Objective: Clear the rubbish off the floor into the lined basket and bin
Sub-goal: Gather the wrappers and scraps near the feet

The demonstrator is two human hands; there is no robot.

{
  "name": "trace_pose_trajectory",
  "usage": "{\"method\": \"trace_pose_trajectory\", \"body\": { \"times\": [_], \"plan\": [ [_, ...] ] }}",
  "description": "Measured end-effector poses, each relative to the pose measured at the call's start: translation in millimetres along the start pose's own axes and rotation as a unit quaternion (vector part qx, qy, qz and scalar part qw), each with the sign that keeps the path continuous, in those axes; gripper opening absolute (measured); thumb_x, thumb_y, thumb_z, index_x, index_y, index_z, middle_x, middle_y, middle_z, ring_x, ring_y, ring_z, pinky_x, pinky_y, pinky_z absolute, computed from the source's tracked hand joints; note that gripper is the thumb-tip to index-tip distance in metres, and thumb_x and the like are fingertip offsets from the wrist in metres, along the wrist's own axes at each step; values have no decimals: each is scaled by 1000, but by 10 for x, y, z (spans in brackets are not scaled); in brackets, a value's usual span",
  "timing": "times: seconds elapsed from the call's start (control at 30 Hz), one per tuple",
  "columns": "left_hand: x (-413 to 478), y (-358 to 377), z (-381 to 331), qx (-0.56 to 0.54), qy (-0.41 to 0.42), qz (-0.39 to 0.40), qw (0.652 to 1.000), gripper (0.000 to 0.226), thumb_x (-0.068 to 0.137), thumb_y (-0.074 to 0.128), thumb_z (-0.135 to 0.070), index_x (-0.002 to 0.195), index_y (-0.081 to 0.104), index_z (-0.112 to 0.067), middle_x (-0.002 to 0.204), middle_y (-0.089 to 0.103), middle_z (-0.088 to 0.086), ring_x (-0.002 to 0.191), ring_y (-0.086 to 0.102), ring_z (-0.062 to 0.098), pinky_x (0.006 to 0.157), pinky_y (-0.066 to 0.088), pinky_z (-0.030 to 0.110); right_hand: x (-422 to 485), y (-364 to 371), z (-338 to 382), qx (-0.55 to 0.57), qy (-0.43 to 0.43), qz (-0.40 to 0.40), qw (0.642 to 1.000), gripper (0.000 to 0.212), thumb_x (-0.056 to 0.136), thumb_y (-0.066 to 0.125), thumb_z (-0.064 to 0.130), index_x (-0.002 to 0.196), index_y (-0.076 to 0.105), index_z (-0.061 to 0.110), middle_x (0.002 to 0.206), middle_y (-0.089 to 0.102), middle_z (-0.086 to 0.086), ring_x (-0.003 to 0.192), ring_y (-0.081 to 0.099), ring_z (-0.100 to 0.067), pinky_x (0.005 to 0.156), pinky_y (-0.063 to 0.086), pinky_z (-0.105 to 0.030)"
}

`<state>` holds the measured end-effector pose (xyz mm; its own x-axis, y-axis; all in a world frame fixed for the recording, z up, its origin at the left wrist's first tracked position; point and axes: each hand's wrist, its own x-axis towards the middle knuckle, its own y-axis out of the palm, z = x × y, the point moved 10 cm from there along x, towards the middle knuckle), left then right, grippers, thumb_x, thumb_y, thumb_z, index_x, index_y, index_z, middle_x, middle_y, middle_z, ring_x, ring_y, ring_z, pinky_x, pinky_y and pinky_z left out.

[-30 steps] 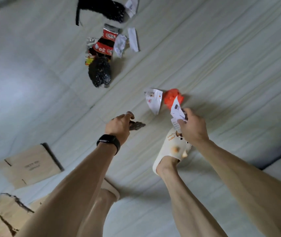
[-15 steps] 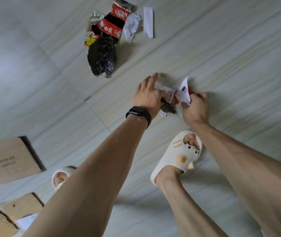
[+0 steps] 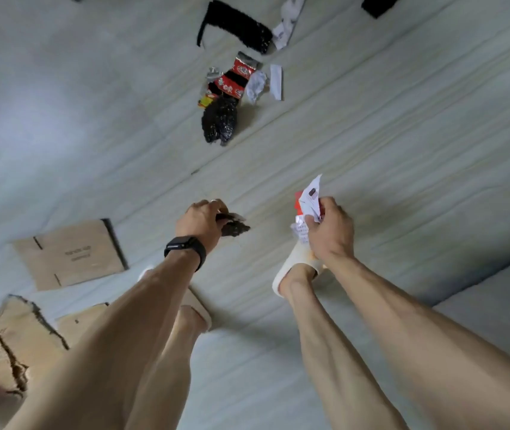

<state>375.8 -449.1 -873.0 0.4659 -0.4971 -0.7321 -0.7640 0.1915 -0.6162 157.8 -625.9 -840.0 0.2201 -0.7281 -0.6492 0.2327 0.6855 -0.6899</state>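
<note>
My left hand (image 3: 202, 220), with a black watch on its wrist, grips a dark crumpled scrap (image 3: 235, 228) above the pale floor. My right hand (image 3: 329, 231) holds a bunch of white paper scraps (image 3: 309, 200) with a bit of red rubbish behind them. Further off on the floor lies a heap of rubbish: a crumpled black bag (image 3: 219, 122), a red and black snack wrapper (image 3: 232, 80), a white paper ball (image 3: 256, 85) and a white paper strip (image 3: 276, 81). No basket or bin is in view.
A flattened black bag (image 3: 235, 26) and a white printed scrap (image 3: 287, 23) lie at the top. Flattened cardboard (image 3: 70, 256) and torn cardboard pieces (image 3: 8, 333) lie at the left. My feet in pale slippers (image 3: 294, 265) stand below my hands.
Both hands have lifted off the floor and drawn back towards me. The white paper and red rubbish that lay on the floor are gone from it; my right hand holds them.
</note>
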Motion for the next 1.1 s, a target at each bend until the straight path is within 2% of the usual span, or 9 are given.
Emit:
{"method": "trace_pose_trajectory", "body": {
  "times": [0.17,0.33,0.4,0.53,0.67,0.8,0.93,1.03,1.1],
  "plan": [
    [-1469,-1441,513,-83,-65,-65,992,14,90,64,-41,98,67,-30,99,69,1,88,64,24,67,49,29,-1284,-651,1185,8,-68,6,998,21,86,68,14,106,64,12,104,68,-11,97,60,-33,77,45,-35],
    [-2875,-2907,824,-141,-71,-131,979,17,88,63,-47,93,65,-31,76,72,-3,69,68,20,65,58,35,-2669,-1198,2503,56,-153,26,986,20,86,67,13,106,67,11,101,70,-9,94,63,-29,81,51,-39],
    [-3467,-3424,992,-166,-74,-178,967,13,88,65,-43,92,66,-30,76,71,-4,66,68,18,64,58,36,-3293,-1394,3038,81,-208,33,974,14,86,68,15,100,67,14,93,70,-4,85,62,-23,74,49,-32],
    [-4620,-4115,1297,-239,-86,-302,919,12,86,71,-37,94,69,-28,81,70,-9,64,64,8,58,56,28,-4405,-1666,3851,129,-314,52,939,9,82,71,20,89,66,22,78,67,7,72,58,-18,63,45,-21],
    [-5706,-4331,1568,-341,-111,-386,850,16,85,72,-38,96,70,-26,87,72,-5,73,70,15,69,59,39,-5355,-1826,4440,116,-430,103,889,9,85,69,26,93,66,25,82,70,7,77,63,-13,68,53,-34],
    [-7065,-4342,1915,-336,-159,-492,787,18,84,73,-37,96,72,-23,90,73,-4,78,68,10,75,56,29,-6623,-2059,4825,66,-626,57,775,14,86,77,24,96,69,26,80,60,13,73,56,-4,63,43,-14],
    [-8172,-4208,2325,-312,-204,-557,742,17,84,73,-34,99,72,-25,96,72,-8,86,64,5,78,51,22,-7763,-1825,4950,9,-766,45,642,21,80,80,3,99,75,11,85,65,-4,73,63,-25,71,56,-38],
    [-8865,-3923,2693,-311,-238,-582,713,16,84,75,-30,98,73,-23,95,72,-9,89,65,7,80,51,22,-8436,-1469,4852,-31,-826,39,561,22,78,78,-3,96,75,9,88,68,-6,77,67,-28,74,58,-36],
    [-9201,-3663,2976,-315,-261,-585,700,14,82,76,-27,95,73,-24,93,72,-11,89,66,7,79,49,19,-8765,-1171,4762,-55,-842,57,533,19,81,73,1,98,75,11,91,69,-5,80,67,-28,73,59,-38]
  ]
}}
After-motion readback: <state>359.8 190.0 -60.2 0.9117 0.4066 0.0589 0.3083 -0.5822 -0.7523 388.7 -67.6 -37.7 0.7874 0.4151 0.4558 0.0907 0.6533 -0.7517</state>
